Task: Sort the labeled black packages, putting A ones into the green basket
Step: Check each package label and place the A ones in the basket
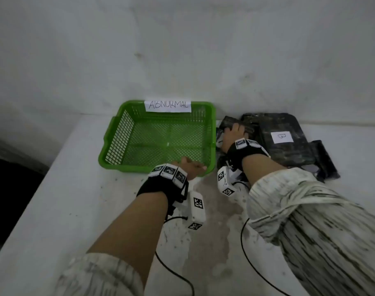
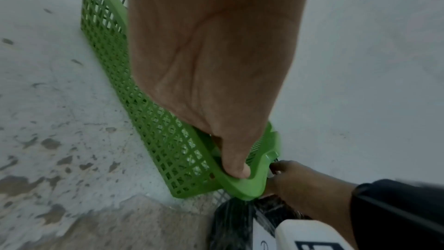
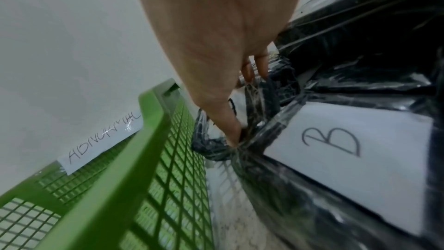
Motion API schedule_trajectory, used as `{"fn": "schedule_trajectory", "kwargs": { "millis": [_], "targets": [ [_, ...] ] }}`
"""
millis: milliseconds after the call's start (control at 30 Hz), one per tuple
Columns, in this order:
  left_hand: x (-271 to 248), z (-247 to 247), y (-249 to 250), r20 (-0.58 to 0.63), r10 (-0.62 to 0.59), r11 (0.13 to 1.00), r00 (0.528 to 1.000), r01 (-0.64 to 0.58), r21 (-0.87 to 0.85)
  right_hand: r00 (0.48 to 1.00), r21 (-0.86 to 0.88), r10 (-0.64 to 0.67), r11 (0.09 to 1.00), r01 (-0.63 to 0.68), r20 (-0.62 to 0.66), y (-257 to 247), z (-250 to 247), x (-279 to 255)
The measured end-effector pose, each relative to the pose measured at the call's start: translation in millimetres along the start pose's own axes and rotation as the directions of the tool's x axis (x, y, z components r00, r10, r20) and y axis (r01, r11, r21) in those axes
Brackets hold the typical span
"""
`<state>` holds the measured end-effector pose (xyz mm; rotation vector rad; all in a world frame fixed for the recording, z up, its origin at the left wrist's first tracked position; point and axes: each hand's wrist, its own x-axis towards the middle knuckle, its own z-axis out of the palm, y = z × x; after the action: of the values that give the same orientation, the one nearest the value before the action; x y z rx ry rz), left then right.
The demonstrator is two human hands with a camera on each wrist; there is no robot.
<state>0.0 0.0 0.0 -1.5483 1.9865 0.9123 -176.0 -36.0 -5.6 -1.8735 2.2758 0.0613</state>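
The green basket (image 1: 126,169) stands mid-table with nothing inside; a paper tag reading "ABNORMAL" (image 1: 168,104) is fixed to its far rim. My left hand (image 1: 198,167) grips the basket's near right corner, thumb (image 2: 236,166) on top of the rim (image 2: 250,187). Right of the basket lies a pile of black plastic-wrapped packages. My right hand (image 1: 233,130) reaches into the pile's left edge and pinches the crumpled wrap of one black package (image 3: 211,147). That package's label is mostly hidden and unreadable. A larger package (image 1: 289,154) beside it shows a white "B" label (image 3: 336,145).
The table is a pale, stained surface set against a white wall directly behind the basket and the pile. More black packages (image 1: 323,159) spread to the right. The table's left edge drops to a dark area (image 1: 11,189). Cables trail from both wrists.
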Motion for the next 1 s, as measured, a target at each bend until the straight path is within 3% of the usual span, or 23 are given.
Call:
{"fn": "schedule_trajectory", "kwargs": {
  "millis": [167, 267, 433, 500, 600, 667, 700, 800, 833, 933, 1000],
  "targets": [
    [-5, -2, 0, 0.014, -0.049, 0.999, 0.999, 0.049, -0.014, 0.999, -0.061, 0.051, 0.997, -0.05, 0.008, 1, -1, -5],
    [-10, -3, 5, 0.033, -0.033, 0.998, 0.999, 0.031, 0.056, 0.995, -0.024, 0.103, 0.994, -0.102, 0.009, 0, -3, -11],
    [-27, -5, 18, -0.048, -0.032, 0.999, 0.998, 0.034, 0.04, 0.985, 0.09, 0.114, 0.988, -0.125, 0.126, 8, -20, -20],
    [-31, -3, 16, -0.075, -0.024, 1.0, 0.997, 0.024, 0.007, 0.988, 0.175, 0.129, 0.974, -0.143, 0.091, 11, -28, -27],
    [-31, 0, 13, -0.117, -0.023, 0.997, 0.993, 0.014, -0.075, 0.969, 0.386, 0.229, 0.906, -0.176, -0.096, 15, -41, -44],
    [-32, 0, 13, -0.186, 0.008, 0.971, 0.982, -0.053, -0.234, 0.931, 0.557, 0.292, 0.821, -0.127, -0.219, 17, -46, -57],
    [-34, -2, 13, -0.233, 0.02, 0.917, 0.972, -0.111, -0.383, 0.927, 0.657, 0.298, 0.75, -0.078, -0.229, 17, -46, -63],
    [-46, -9, 16, -0.368, 0.032, 0.64, 0.929, -0.302, -0.707, 0.982, 0.938, 0.182, 0.347, -0.01, -0.057, 16, -46, -81],
    [-52, -11, 17, -0.385, 0.047, 0.569, 0.922, -0.341, -0.748, 0.992, 0.962, 0.125, 0.27, -0.036, 0.002, 14, -46, -89],
    [-62, -12, 21, -0.376, 0.108, 0.424, 0.92, -0.385, -0.82, 0.993, 0.986, 0.009, 0.123, -0.115, 0.114, 4, -40, -109],
    [-67, -8, 22, -0.378, 0.134, 0.387, 0.916, -0.399, -0.831, 0.978, 0.978, -0.059, 0.062, -0.197, 0.201, -5, -35, -123]
  ]
}}
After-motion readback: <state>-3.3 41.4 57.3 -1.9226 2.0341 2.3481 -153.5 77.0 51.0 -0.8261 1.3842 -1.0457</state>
